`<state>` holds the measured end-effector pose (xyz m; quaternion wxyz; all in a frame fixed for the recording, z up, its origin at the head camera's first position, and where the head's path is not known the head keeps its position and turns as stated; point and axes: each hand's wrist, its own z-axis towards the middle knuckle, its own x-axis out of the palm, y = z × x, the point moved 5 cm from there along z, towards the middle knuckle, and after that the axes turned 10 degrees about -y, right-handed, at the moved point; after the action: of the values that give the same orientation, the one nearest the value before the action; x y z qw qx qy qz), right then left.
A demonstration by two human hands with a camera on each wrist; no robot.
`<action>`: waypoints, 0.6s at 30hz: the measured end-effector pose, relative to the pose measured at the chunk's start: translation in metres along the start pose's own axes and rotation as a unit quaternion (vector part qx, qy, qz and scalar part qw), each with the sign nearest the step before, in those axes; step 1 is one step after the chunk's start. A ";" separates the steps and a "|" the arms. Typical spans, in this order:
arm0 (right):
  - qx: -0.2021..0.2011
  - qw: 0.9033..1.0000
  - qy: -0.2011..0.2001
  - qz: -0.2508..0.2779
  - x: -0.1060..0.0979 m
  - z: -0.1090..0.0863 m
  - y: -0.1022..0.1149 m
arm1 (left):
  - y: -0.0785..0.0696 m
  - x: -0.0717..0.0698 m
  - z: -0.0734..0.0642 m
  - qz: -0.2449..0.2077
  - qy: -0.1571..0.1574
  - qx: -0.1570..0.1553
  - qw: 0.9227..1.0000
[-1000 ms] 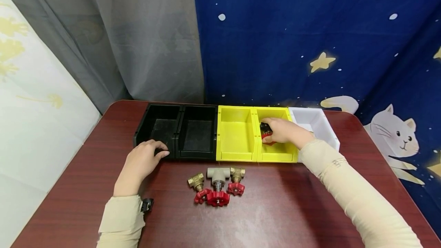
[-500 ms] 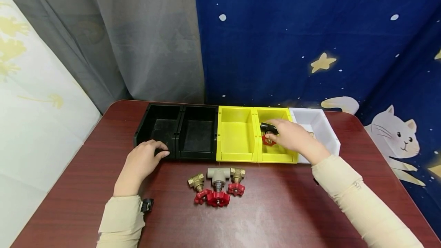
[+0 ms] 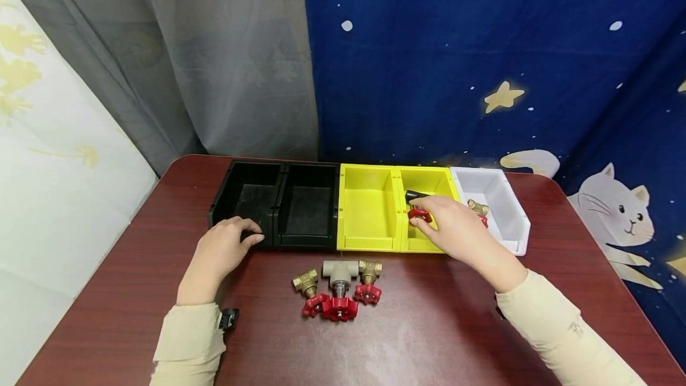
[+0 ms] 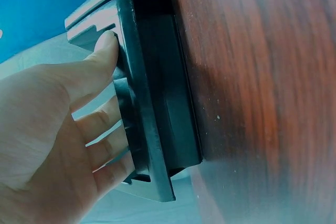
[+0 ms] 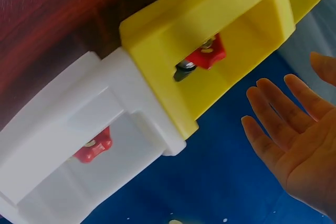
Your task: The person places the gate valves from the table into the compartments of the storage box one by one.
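Note:
My right hand [image 3: 458, 231] hovers over the right yellow bin [image 3: 431, 246], its fingers extended and holding nothing in the right wrist view. Inside that bin lies a dark-bodied valve [image 3: 420, 214] with a red handwheel, apart from the fingers in the right wrist view. My left hand [image 3: 225, 249] rests at the front rim of the leftmost black bin [image 4: 165, 108], thumb and fingertips touching it, fingers loosely bent. On the table between my arms lie a grey tee-shaped valve [image 3: 340, 290] and two brass valves, left [image 3: 306, 285] and right [image 3: 368, 279], all with red handwheels.
The bins stand side by side along the table's back: another black bin [image 3: 308, 207], a left yellow bin [image 3: 368, 210], and a white bin [image 3: 504, 219] at the right end. A brass valve [image 3: 477, 207] with a red handwheel lies in the white bin. Curtains hang behind.
My right hand has let go of the dark valve and drawn back toward me and right. The valve in the white bin is now more exposed. My left hand has stayed put.

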<state>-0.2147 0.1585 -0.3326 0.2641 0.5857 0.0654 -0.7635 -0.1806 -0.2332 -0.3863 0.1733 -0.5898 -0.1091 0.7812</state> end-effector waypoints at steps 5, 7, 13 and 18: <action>-0.022 1.000 -0.018 0.011 0.000 -0.009 0.010 | 0.000 0.000 0.000 0.000 0.001 0.000 1.000; -0.029 0.999 -0.022 0.010 0.000 -0.011 0.013 | 0.000 0.000 0.000 0.000 0.000 0.000 1.000; -0.044 0.998 -0.034 0.010 0.002 -0.019 0.022 | 0.000 0.000 0.000 0.000 0.001 -0.001 1.000; -0.043 0.998 -0.034 0.022 0.006 -0.024 0.031 | 0.000 0.000 0.000 -0.002 0.001 -0.001 1.000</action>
<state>-0.1802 0.1396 -0.3384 0.3078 0.5488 0.0765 -0.7734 -0.1805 -0.2332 -0.3864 0.1738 -0.5910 -0.1109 0.7799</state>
